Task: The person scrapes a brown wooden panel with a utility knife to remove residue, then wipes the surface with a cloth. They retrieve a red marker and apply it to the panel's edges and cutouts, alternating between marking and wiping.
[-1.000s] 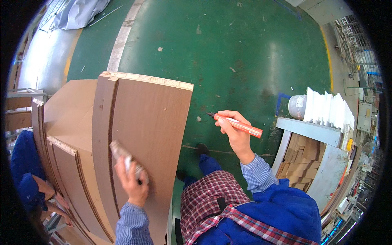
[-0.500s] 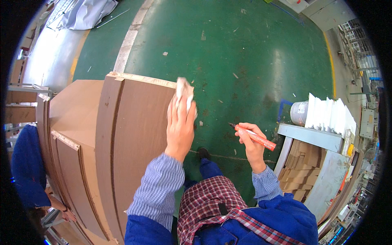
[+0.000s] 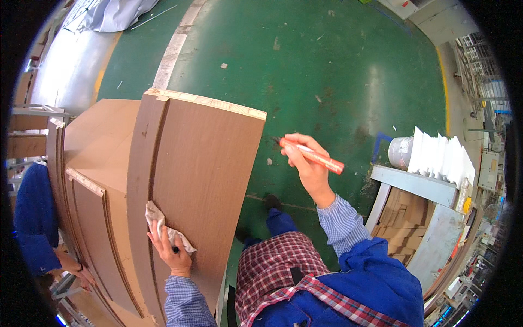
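A brown wood-grain panel (image 3: 210, 158) with a pale raw end edge lies in front of me on the left. On its face, beside the long groove, my left hand (image 3: 173, 253) presses a crumpled whitish cloth (image 3: 154, 213) under its fingers. A small black piece (image 3: 175, 249), perhaps a marker cap, shows at that hand's fingers. My right hand (image 3: 311, 170) pinches a red marker (image 3: 321, 159), its dark tip pointing left toward the panel's right edge. The tip appears apart from the panel.
Farther left, another brown panel (image 3: 90, 218) lies by large cardboard (image 3: 103, 131), with a co-worker's hand (image 3: 81, 275) on the panel. At right stands a grey-blue frame (image 3: 414, 182) bearing a bucket (image 3: 401, 151) and white pleated pieces (image 3: 438, 158), with cardboard inside. The floor (image 3: 327, 71) is green.
My left hand and the cloth have moved from the panel's far right corner back toward me and left, to the groove. My right hand has brought the marker left and up, nearer the panel.
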The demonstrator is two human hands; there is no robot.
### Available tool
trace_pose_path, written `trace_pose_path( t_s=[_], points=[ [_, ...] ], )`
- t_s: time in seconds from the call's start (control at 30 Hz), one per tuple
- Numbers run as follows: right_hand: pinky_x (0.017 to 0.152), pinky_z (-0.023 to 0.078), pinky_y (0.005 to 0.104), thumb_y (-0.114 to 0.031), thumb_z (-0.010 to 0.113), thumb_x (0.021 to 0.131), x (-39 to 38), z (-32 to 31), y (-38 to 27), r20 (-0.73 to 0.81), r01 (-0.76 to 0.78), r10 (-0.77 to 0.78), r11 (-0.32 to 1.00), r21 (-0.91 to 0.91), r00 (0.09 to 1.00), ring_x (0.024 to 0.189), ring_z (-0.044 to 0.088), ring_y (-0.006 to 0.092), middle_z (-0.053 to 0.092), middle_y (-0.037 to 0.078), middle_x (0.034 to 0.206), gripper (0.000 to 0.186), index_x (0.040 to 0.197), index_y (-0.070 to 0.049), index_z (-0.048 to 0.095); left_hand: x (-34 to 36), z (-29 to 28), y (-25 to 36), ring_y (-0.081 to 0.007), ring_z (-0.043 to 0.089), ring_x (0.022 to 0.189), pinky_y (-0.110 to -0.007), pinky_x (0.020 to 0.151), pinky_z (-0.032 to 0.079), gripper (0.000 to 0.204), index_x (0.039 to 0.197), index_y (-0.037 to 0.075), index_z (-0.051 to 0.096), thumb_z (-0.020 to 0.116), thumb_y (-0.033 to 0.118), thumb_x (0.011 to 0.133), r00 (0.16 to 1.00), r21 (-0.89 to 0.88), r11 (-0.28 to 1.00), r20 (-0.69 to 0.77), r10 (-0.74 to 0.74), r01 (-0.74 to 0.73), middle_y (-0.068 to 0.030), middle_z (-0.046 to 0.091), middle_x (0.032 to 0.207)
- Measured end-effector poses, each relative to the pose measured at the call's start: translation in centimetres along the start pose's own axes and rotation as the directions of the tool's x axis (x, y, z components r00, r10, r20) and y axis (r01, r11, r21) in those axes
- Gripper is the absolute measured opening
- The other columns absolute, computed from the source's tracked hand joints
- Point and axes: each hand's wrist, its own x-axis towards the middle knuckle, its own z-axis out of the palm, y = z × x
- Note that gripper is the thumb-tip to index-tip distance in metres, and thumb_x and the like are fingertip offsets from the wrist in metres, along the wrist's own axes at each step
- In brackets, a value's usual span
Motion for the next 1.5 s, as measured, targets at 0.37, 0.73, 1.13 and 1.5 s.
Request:
trace_pose_path(
  t_s=[0.37, 0.73, 1.13, 1.5],
  points=[
    [0.062, 0.05, 0.02, -0.013, 0.063, 0.086, 3.2, 1.1, 0.2, -0.031, -0.011, 0.009, 0.997, -0.074, 0.999, 0.074, 0.062, 0.0086, 0.066, 0.007, 0.085, 0.022, 0.102, 0.002, 0.061, -0.1, 0.4, -0.6, -0.039, 0.037, 0.127, -0.053, 0.108, 0.021, 0.039, 0.126, 0.005, 0.048, 0.05, 0.01, 0.087, 0.998, -0.055, 0.998, -0.054, -0.024, 0.021, -0.0196, 0.041, 0.136],
    [0.069, 0.052, 0.0224, -0.011, 0.064, 0.084, 1.0, 1.5, -0.1, 0.009, -0.03, 0.032, 0.984, -0.175, 0.999, 0.078, 0.064, 0.0104, 0.067, 0.008, 0.089, 0.02, 0.098, 0.002, 0.063, 0.0, 0.2, -0.4, -0.0392, 0.035, 0.128, -0.054, 0.107, 0.02, 0.039, 0.126, 0.005, 0.048, 0.051, 0.009, 0.087, 0.999, -0.06, 0.998, -0.033, -0.024, 0.022, -0.0198, 0.04, 0.137],
    [0.059, 0.048, 0.0197, -0.015, 0.064, 0.085, -7.6, 4.0, 1.7, 0.043, -0.005, 0.012, 0.987, -0.159, 0.999, 0.072, 0.061, 0.0068, 0.067, 0.007, 0.087, 0.024, 0.102, 0.002, 0.062, 0.3, 0.7, -0.6, -0.0379, 0.035, 0.128, -0.052, 0.107, 0.023, 0.036, 0.12, 0.0, 0.05, 0.056, 0.007, 0.085, 0.997, -0.057, 0.998, -0.075, 0.022, -0.026, -0.019, 0.04, 0.136],
    [0.063, 0.05, 0.0199, -0.011, 0.063, 0.085, -22.3, 9.2, 2.9, -0.004, -0.103, 0.103, 0.991, -0.086, 0.995, 0.074, 0.062, 0.0081, 0.067, 0.007, 0.086, 0.02, 0.1, 0.002, 0.062, -0.3, -0.3, -0.4, -0.0352, 0.044, 0.113, -0.045, 0.095, 0.036, 0.04, 0.122, 0.002, 0.049, 0.06, 0.01, 0.085, 0.966, -0.089, 0.986, -0.228, 0.121, -0.144, -0.0189, 0.048, 0.12]
  ],
)
